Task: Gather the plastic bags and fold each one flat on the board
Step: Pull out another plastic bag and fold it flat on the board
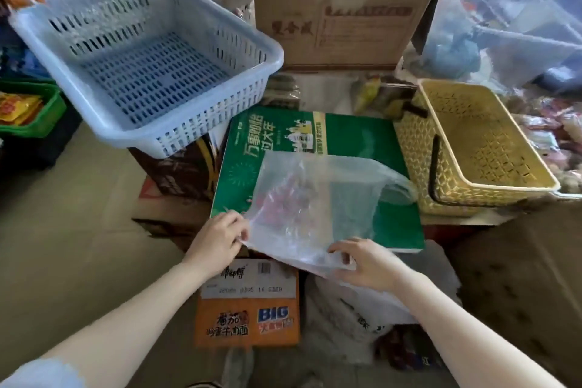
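Nearest the camera, two bare forearms reach forward; the left hand pinches the near-left corner of a translucent plastic bag, and the right hand grips the bag's near edge, fingers closed on the film. The bag lies spread on the green board, a flat printed carton panel, its near edge lifted off the board's front edge. Its long axis runs from the hands away and to the right, ending in a handle loop at the far right, just beside the yellow lattice basket. Both hands sit at the near end, so the fold would likely carry that edge away from the person; the right hand is nearer the handle end. The board bears large white Chinese characters, upside down to the viewer. Below the hands, an orange instant-noodle carton reads "BIG" above Chinese text, with a white label of digits only partly legible. A white printed bag lies beneath the right forearm. Farther off stand an empty blue slotted basket and a brown cardboard box with faint Chinese print.
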Demonstrator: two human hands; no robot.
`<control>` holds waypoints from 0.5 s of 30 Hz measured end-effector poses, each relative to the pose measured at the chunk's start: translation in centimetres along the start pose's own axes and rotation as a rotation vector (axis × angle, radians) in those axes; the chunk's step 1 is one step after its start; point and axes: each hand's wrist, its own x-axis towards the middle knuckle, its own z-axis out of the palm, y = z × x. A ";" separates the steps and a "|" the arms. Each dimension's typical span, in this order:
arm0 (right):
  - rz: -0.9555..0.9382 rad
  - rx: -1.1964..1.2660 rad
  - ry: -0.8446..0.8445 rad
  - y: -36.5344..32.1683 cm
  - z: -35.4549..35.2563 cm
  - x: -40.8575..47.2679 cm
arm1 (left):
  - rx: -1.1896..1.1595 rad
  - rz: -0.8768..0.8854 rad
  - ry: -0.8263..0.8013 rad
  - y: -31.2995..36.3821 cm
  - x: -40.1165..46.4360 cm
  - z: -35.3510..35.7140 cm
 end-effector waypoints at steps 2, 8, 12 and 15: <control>-0.059 0.076 0.044 -1.2 0.0 1.3 | -0.055 -0.087 0.012 -1.1 -0.7 0.2; -0.164 0.036 0.318 -5.7 -1.9 11.4 | -0.468 -0.547 0.231 -1.7 -1.4 -0.2; -0.115 -0.087 0.181 -7.8 -0.8 17.4 | -0.551 -0.752 0.146 -2.0 0.3 0.0; -0.042 -0.125 0.116 -7.2 1.1 19.2 | -0.500 -0.765 0.028 -2.9 1.1 0.3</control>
